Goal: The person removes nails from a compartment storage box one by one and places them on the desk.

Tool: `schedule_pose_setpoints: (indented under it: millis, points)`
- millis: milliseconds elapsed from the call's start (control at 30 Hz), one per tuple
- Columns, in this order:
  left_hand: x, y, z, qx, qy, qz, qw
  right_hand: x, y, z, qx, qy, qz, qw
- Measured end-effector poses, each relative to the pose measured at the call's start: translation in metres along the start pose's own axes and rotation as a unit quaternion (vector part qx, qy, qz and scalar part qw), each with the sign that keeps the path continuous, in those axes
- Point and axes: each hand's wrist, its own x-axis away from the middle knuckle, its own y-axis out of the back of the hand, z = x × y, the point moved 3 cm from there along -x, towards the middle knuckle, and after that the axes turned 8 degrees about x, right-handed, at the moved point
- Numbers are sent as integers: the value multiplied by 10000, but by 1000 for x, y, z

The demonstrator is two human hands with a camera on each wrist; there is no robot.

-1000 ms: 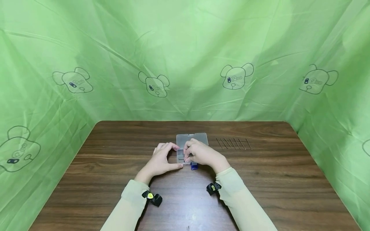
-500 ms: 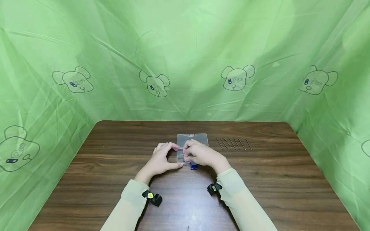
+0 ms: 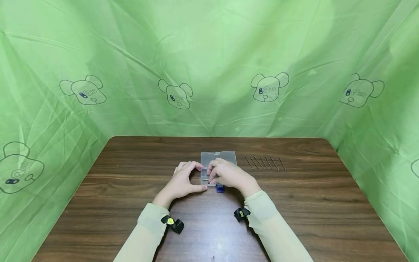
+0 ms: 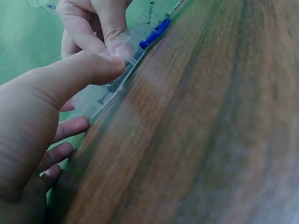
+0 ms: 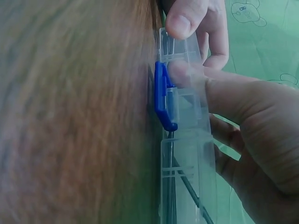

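Note:
A clear plastic compartment box (image 3: 204, 173) with its lid (image 3: 208, 157) tipped back sits mid-table. My left hand (image 3: 183, 182) holds its left end, thumb at the front wall and forefinger towards the back. The fingers of my right hand (image 3: 226, 173) bend down into the box; whatever lies between their tips is hidden. In the right wrist view, my right thumb (image 5: 182, 72) shows through the clear wall, beside a blue latch (image 5: 161, 98) at the front. Thin dark nails or screws (image 5: 191, 189) lie inside the box.
Several thin dark nails or screws (image 3: 262, 163) lie in a slanted row to the right of the box. A brown wood-grain table (image 3: 311, 203) spreads around it. Green cloth walls (image 3: 209, 54) with printed bear heads stand behind and at both sides.
Both hands stay nearly where they were at the box. My right fingers shift only very slightly inside it, and the row of nails or screws is unchanged.

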Motion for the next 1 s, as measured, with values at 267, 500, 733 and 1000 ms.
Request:
schedule_pose_setpoints:
  millis: [267,500,733,1000]
  points:
    - [1,2,0,39,-44,-32,10000,0,0,1,-210,-56,30,9998]
    - [0,1,0,20,-86,-68,9999,3,8,-7,-1235,-140,-234,9920]
    - [-2,1,1,-42,14,-30,10000,10,24,-11,-1541,-281,-640,9856]
    - [-1,2,-1,-45,16,-49,10000,28,49,-26,-1935,-745,-1303,9695]
